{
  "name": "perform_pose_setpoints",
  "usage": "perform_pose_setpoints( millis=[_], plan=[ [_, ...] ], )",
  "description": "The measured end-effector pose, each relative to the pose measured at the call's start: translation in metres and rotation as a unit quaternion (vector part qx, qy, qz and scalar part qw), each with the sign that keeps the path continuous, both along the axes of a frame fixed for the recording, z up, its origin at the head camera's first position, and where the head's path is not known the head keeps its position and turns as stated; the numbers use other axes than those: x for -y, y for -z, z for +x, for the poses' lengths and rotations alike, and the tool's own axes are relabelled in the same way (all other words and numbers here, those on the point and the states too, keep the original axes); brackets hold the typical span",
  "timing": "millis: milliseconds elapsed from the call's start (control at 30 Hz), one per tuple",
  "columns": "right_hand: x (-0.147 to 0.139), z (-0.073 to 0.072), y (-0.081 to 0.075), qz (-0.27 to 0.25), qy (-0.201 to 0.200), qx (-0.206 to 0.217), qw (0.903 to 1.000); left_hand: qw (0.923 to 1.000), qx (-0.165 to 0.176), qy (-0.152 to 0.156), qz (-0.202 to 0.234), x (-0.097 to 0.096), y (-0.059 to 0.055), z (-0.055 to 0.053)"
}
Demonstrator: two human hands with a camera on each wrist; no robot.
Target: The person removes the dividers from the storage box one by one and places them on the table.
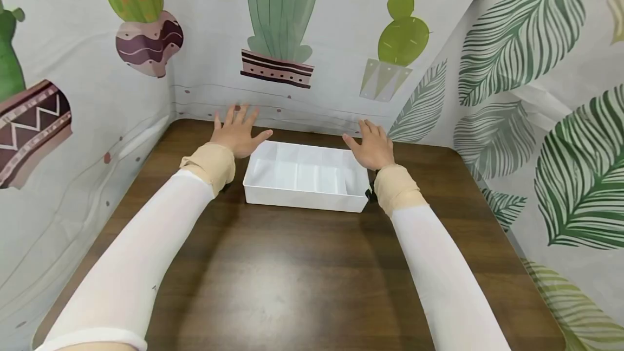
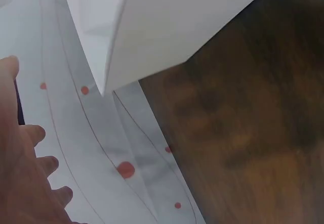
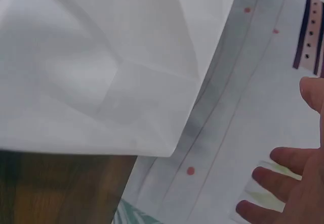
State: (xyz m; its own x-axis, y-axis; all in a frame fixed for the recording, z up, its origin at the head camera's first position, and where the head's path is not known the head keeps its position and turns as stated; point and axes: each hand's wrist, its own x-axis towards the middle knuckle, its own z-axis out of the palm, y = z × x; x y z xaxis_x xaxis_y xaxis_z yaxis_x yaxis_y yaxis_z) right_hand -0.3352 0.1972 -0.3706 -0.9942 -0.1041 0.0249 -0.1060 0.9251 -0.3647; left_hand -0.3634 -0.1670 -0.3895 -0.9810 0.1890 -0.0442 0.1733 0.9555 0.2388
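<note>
Nearest, white sleeves (image 1: 131, 253) extend toward white compartmented tray (image 1: 302, 197) from its near side; brown bench (image 1: 292, 248) lies under tray. Left hand (image 1: 238, 137) just beside tray's left end, fingers spread, nothing gripped; right hand (image 1: 374, 148) just beside tray's right end, fingers straight, thumb out, likewise holding nothing. Behind tray, cactus-print cloth (image 1: 209, 58) hangs.

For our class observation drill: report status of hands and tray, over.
Left hand and right hand spread, gripping nothing. White divided tray roughly between them, on table. No obstruction visible.
</note>
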Motion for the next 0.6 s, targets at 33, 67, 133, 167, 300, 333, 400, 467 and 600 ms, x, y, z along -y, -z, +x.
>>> perform_pose_setpoints(
  millis=[33, 67, 133, 167, 300, 333, 400, 467, 600],
  plan=[
    [0.0, 0.003, 0.0, -0.006, -0.001, -0.005, 1.0, 1.0, -0.002, 0.005, 0.005, 0.001, 0.002, 0.003],
    [0.0, 0.007, 0.0, -0.011, -0.001, -0.01, 0.9999, 0.9999, -0.002, 0.008, 0.012, 0.003, 0.005, 0.006],
    [0.0, 0.014, 0.001, -0.022, -0.003, -0.02, 0.9995, 0.9996, -0.001, 0.014, 0.026, 0.006, 0.01, 0.013],
    [0.0, 0.018, 0.002, -0.027, -0.004, -0.023, 0.9993, 0.9993, 0.0, 0.017, 0.034, 0.008, 0.012, 0.017],
    [0.001, 0.031, 0.007, -0.038, -0.01, -0.032, 0.9987, 0.9975, 0.009, 0.022, 0.066, 0.014, 0.022, 0.035],
    [0.001, 0.035, 0.009, -0.04, -0.012, -0.033, 0.9986, 0.9968, 0.012, 0.023, 0.076, 0.015, 0.024, 0.04],
    [0.003, 0.042, 0.012, -0.042, -0.018, -0.034, 0.9984, 0.9942, 0.016, 0.026, 0.103, 0.015, 0.03, 0.046],
    [0.004, 0.048, 0.017, -0.039, -0.023, -0.035, 0.9983, 0.9896, 0.027, 0.029, 0.138, 0.013, 0.035, 0.053],
    [0.011, 0.057, 0.029, -0.017, -0.032, -0.039, 0.9985, 0.9741, 0.06, 0.031, 0.216, 0.012, 0.048, 0.062]
  ],
)
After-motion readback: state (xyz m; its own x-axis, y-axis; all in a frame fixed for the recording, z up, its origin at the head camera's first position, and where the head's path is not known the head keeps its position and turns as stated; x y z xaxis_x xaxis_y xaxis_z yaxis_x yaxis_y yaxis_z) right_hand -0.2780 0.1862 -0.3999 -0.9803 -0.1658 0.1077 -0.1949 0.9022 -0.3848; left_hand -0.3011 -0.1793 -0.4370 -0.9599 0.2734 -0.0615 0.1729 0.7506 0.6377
